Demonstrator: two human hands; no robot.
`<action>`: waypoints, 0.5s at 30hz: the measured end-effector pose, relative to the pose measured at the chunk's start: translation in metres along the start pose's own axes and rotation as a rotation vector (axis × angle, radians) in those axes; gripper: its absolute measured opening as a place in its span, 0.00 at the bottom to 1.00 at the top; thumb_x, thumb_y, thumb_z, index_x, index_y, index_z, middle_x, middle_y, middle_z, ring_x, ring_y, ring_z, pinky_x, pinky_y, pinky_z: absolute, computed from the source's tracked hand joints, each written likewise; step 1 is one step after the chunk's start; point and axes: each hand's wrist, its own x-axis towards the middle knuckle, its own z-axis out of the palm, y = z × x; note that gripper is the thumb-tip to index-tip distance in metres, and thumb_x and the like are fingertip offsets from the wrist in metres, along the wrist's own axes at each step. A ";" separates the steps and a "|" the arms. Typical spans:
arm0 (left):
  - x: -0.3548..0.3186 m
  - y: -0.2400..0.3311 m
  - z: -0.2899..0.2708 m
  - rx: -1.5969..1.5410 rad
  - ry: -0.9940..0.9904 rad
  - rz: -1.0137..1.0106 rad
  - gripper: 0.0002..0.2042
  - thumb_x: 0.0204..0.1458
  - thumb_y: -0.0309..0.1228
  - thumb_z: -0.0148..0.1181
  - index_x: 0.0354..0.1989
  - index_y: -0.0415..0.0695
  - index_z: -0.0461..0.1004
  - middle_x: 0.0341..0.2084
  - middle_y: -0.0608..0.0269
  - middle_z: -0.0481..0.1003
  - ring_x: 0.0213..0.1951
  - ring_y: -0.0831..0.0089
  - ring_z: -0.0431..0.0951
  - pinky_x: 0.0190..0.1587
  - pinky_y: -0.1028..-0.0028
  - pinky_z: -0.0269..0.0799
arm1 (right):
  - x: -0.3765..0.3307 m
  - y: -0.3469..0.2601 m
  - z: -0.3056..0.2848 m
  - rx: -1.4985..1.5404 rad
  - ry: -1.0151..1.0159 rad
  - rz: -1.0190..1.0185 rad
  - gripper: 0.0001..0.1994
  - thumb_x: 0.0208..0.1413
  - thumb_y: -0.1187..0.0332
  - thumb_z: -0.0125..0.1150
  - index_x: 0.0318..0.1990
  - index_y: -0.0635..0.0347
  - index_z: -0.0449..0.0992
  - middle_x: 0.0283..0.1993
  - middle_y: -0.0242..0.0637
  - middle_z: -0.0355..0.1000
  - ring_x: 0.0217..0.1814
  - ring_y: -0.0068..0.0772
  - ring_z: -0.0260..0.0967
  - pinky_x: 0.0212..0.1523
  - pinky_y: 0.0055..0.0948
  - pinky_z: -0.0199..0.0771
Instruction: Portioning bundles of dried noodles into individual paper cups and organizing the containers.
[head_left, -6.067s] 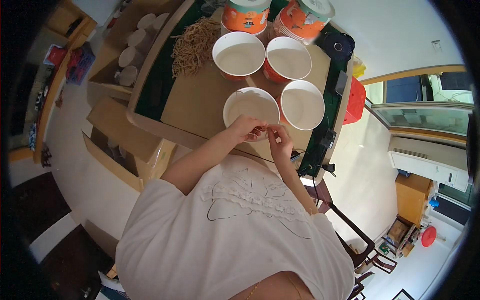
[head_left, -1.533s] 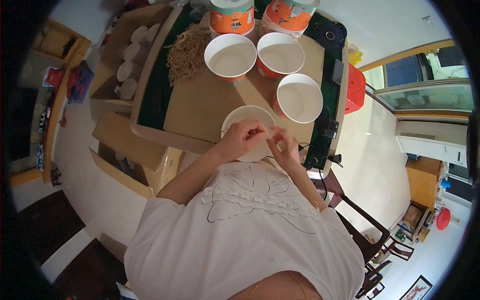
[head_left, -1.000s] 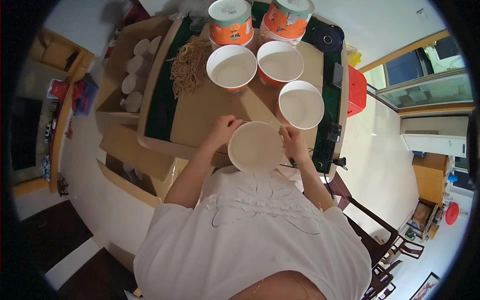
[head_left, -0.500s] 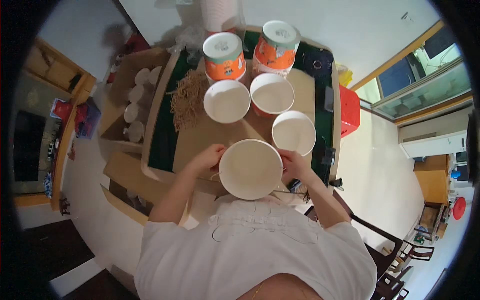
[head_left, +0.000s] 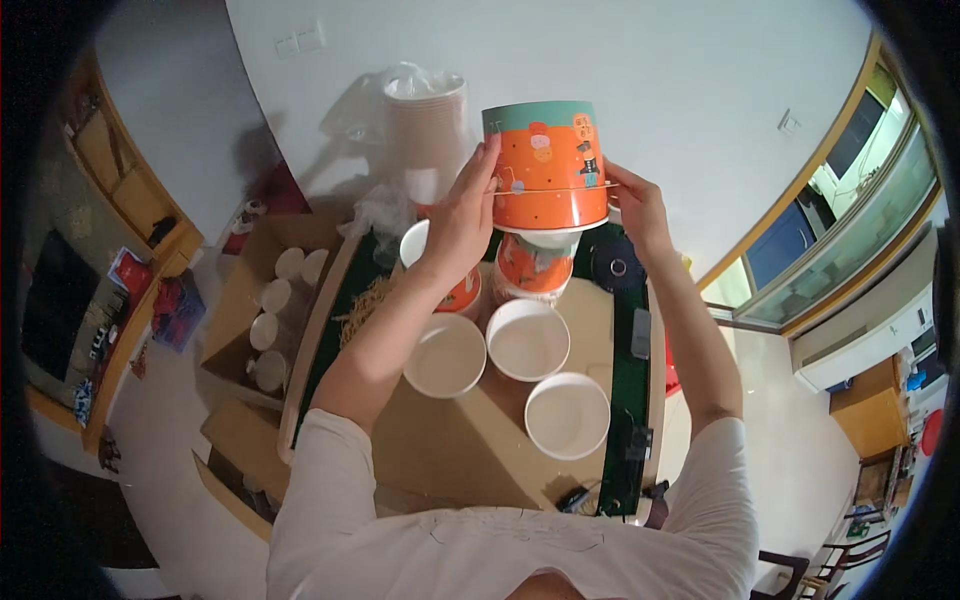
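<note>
Grip: left hand (head_left: pixel 462 222) and right hand (head_left: pixel 637 208) press flat against opposite sides of an orange tub (head_left: pixel 546 165), fingers spread along its wall; neither hand is closed into a fist.
Tub: raised at upper centre of the frame, well above the table (head_left: pixel 470 450), upright, with its teal band at the top; its rim line shows near the lower edge.
Below it: two more orange tubs (head_left: pixel 532 268) stand at the far end of the table, one partly hidden behind the left wrist.
Bowls: three white bowls (head_left: pixel 528 340) sit open on the brown board at centre, near each other, apparently empty.
Progress: judging by the layout, one tub is lifted for handling while the three bowls show nothing inside; whatever goes into them looks not yet done.
Arms: both forearms rise from the lower edge, elbows bent outward, wrists tipped inward toward the tub.
Around: noodle pile (head_left: pixel 365 303) at the table's left edge; cardboard box (head_left: pixel 262 310) with white cups at left; bagged cup stack (head_left: pixel 425 130) against the wall.
</note>
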 end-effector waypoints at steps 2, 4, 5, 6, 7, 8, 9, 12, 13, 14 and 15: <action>0.025 -0.030 0.018 -0.051 -0.007 -0.055 0.22 0.59 0.26 0.39 0.63 0.48 0.51 0.53 0.50 0.65 0.48 0.60 0.73 0.44 0.69 0.72 | 0.008 0.004 0.009 -0.007 0.203 -0.076 0.23 0.52 0.84 0.38 0.55 0.62 0.67 0.47 0.39 0.70 0.45 0.26 0.67 0.44 0.22 0.69; 0.051 -0.068 0.035 -0.567 -0.161 -0.368 0.20 0.60 0.29 0.39 0.62 0.48 0.54 0.48 0.58 0.69 0.40 0.71 0.75 0.40 0.73 0.73 | 0.001 0.010 0.024 -0.109 0.338 -0.277 0.22 0.53 0.87 0.38 0.54 0.62 0.68 0.51 0.42 0.66 0.46 0.30 0.68 0.42 0.23 0.72; 0.061 -0.080 0.051 -0.762 -0.146 -0.395 0.18 0.60 0.30 0.40 0.59 0.46 0.60 0.40 0.64 0.72 0.33 0.77 0.74 0.36 0.76 0.73 | 0.000 0.040 0.019 -0.200 0.389 -0.391 0.24 0.51 0.87 0.39 0.54 0.57 0.69 0.53 0.46 0.63 0.46 0.32 0.69 0.45 0.24 0.71; 0.071 -0.104 0.060 -0.837 -0.194 -0.519 0.16 0.60 0.30 0.40 0.57 0.45 0.62 0.39 0.65 0.72 0.33 0.76 0.74 0.36 0.76 0.73 | -0.007 0.045 0.031 -0.353 0.461 -0.393 0.24 0.50 0.87 0.40 0.52 0.55 0.71 0.53 0.47 0.63 0.47 0.35 0.69 0.47 0.27 0.70; 0.081 -0.126 0.072 -0.917 -0.252 -0.640 0.15 0.60 0.31 0.41 0.55 0.45 0.64 0.37 0.65 0.73 0.33 0.75 0.75 0.36 0.76 0.73 | -0.012 0.059 0.039 -0.467 0.503 -0.439 0.22 0.51 0.86 0.44 0.51 0.55 0.72 0.52 0.49 0.63 0.46 0.38 0.69 0.48 0.29 0.68; 0.085 -0.145 0.083 -1.041 -0.294 -0.691 0.14 0.59 0.32 0.44 0.52 0.42 0.66 0.38 0.64 0.74 0.33 0.75 0.75 0.36 0.76 0.74 | -0.017 0.066 0.051 -0.391 0.483 -0.400 0.22 0.49 0.85 0.49 0.50 0.52 0.73 0.52 0.50 0.63 0.47 0.42 0.67 0.50 0.31 0.66; 0.093 -0.145 0.103 -1.063 -0.324 -0.684 0.14 0.59 0.32 0.44 0.52 0.42 0.66 0.38 0.64 0.74 0.33 0.75 0.75 0.36 0.76 0.74 | -0.017 0.105 0.055 -0.288 0.546 -0.369 0.22 0.48 0.85 0.53 0.50 0.50 0.74 0.53 0.51 0.62 0.51 0.45 0.62 0.52 0.33 0.62; 0.094 -0.164 0.127 -1.105 -0.406 -0.848 0.14 0.55 0.33 0.51 0.47 0.39 0.69 0.39 0.60 0.75 0.37 0.71 0.77 0.36 0.72 0.75 | -0.045 0.106 0.080 -0.651 0.480 -0.396 0.25 0.40 0.85 0.57 0.47 0.46 0.76 0.55 0.48 0.59 0.54 0.47 0.58 0.52 0.36 0.61; 0.094 -0.178 0.135 -1.111 -0.409 -0.852 0.14 0.55 0.33 0.51 0.47 0.39 0.69 0.39 0.60 0.75 0.37 0.71 0.77 0.36 0.72 0.75 | -0.053 0.102 0.088 -0.639 0.466 -0.411 0.25 0.38 0.82 0.59 0.47 0.45 0.76 0.54 0.45 0.60 0.54 0.46 0.58 0.52 0.39 0.61; 0.091 -0.196 0.146 -0.993 -0.518 -0.895 0.14 0.54 0.32 0.53 0.46 0.40 0.70 0.40 0.59 0.75 0.38 0.71 0.76 0.38 0.71 0.74 | -0.061 0.108 0.096 -0.629 0.412 -0.409 0.24 0.39 0.81 0.59 0.46 0.45 0.76 0.54 0.44 0.60 0.54 0.47 0.58 0.52 0.41 0.60; 0.087 -0.206 0.155 -0.872 -0.629 -0.936 0.14 0.52 0.31 0.55 0.46 0.40 0.72 0.40 0.58 0.75 0.40 0.71 0.76 0.41 0.71 0.74 | -0.070 0.105 0.096 -0.745 0.270 -0.412 0.23 0.37 0.79 0.59 0.46 0.47 0.76 0.53 0.43 0.61 0.54 0.47 0.58 0.52 0.42 0.60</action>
